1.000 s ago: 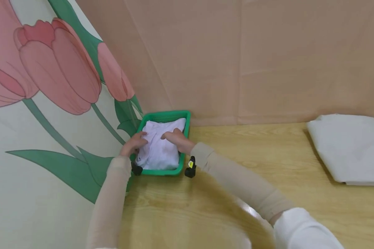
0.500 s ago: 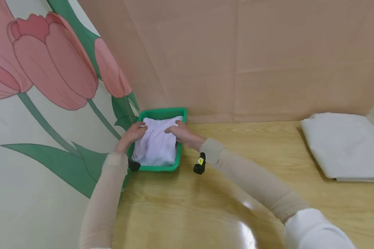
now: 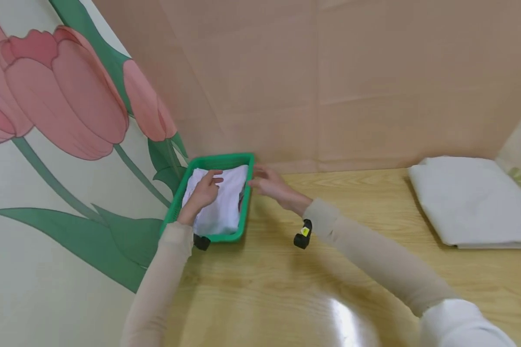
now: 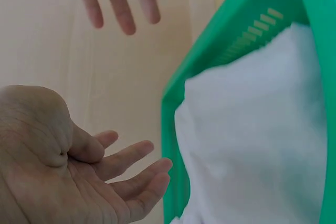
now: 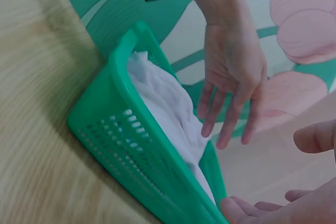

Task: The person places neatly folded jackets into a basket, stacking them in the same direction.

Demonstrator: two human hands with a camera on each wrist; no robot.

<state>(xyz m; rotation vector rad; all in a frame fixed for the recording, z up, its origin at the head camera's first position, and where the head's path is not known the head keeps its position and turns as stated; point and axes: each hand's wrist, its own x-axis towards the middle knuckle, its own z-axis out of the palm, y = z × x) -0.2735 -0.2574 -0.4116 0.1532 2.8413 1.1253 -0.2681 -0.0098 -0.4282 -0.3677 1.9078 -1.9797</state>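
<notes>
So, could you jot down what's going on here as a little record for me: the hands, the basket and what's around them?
Left hand: above the basket, fingers loose, holding nothing
Right hand: by the basket's right rim, fingers loose, holding nothing; contact with the rim unclear
Basket: green plastic, with slotted sides, upright on the wood-grain surface
White cloth: inside the basket
Folded sheet: pale, lying apart at far right
Left side: panel with pink tulips
Back: plain brownish sheet
</notes>
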